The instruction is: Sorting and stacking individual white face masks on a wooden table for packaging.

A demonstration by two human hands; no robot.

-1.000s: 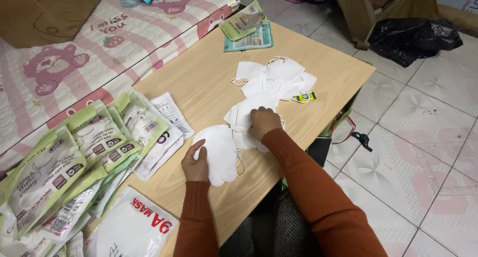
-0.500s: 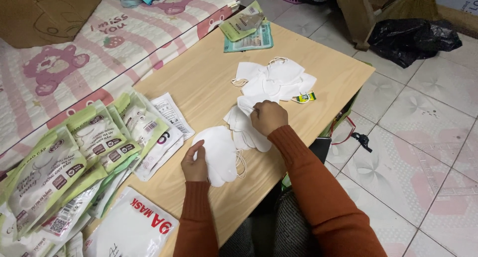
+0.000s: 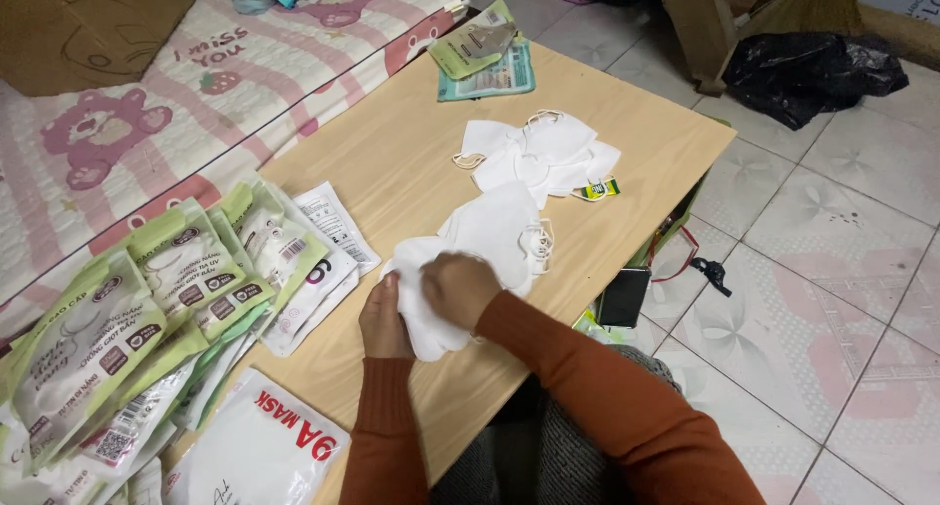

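Right hand (image 3: 458, 288) now joined left hand (image 3: 384, 319) on white mask (image 3: 423, 314)

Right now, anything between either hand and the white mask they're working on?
Nothing visible. The left hand and right hand both rest directly on the white mask at the near edge of the wooden table.

right hand (image 3: 458, 288): moved from the mask pile (image 3: 499, 226) onto the white mask (image 3: 426, 309)
white mask: now gripped by both hands
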